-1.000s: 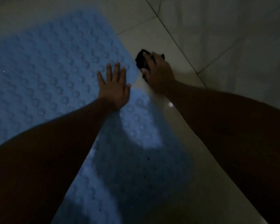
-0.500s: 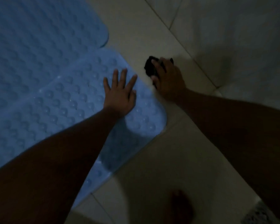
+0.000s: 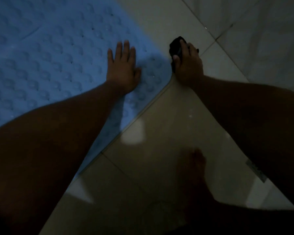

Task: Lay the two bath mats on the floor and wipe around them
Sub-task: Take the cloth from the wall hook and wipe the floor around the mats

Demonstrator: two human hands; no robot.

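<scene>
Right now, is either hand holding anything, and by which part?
The right hand grips a dark cloth, curled over its bunched near side. The left hand holds nothing, flat on the blue mat.

no legible txt, no labels

bumpy blue mat (image 3: 61,65), glossy tiled floor (image 3: 159,167)
</scene>
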